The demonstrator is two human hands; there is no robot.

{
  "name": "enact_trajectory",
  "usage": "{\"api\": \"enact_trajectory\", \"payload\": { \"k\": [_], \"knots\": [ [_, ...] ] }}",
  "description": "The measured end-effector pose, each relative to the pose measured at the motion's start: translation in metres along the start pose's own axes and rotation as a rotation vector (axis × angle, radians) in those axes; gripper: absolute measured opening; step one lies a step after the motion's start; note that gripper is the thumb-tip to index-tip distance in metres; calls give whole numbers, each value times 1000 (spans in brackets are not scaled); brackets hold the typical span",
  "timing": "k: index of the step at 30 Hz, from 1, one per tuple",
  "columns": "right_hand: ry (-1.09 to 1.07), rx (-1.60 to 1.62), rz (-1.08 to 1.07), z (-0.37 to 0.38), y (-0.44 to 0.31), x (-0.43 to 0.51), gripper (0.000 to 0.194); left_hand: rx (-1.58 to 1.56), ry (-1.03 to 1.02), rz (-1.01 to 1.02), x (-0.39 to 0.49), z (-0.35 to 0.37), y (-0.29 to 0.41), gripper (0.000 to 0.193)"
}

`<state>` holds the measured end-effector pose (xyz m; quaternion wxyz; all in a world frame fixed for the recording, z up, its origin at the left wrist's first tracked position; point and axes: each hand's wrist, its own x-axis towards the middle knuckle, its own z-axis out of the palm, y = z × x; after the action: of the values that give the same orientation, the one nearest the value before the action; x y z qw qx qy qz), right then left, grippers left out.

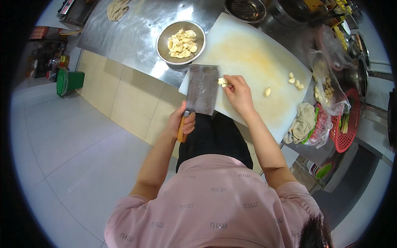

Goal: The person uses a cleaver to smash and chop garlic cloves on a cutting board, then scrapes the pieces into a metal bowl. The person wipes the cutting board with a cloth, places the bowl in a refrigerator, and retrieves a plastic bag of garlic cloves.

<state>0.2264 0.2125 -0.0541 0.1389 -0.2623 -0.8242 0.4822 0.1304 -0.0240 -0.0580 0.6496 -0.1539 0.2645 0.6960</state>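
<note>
My left hand point(185, 121) grips the wooden handle of a Chinese cleaver point(203, 88). Its broad blade lies flat side up over the near left corner of a white cutting board point(238, 40). At the blade's right edge, the fingertips of my right hand point(240, 93) close around crushed garlic pieces point(222, 81). One peeled garlic clove point(267, 91) lies to the right of that hand, and several more cloves point(291, 80) sit near the board's right edge. Just beyond the blade stands a steel bowl point(160, 46) holding a heap of crushed garlic point(182, 43).
The board rests on a stainless steel table point(130, 37) with a cloth point(117, 9) at its far left. Along the right are a clear bag of garlic point(325, 90), a crumpled cloth point(301, 122) and a red plastic basket point(341, 141). A dark metal bowl point(245, 11) stands behind the board.
</note>
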Motion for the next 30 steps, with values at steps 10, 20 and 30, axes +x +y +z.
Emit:
{"api": "enact_trajectory", "payload": {
  "k": [10, 20, 30],
  "knots": [
    [14, 36, -164, 39, -48, 71, 29, -123, -132, 37, 4, 1, 34, 65],
    [166, 38, -175, 17, -41, 98, 29, -98, -50, 307, -45, 1, 105, 65],
    [303, -373, 154, -75, 42, -25, 33, 212, 103, 283, -28, 51, 91, 61]
  ]
}}
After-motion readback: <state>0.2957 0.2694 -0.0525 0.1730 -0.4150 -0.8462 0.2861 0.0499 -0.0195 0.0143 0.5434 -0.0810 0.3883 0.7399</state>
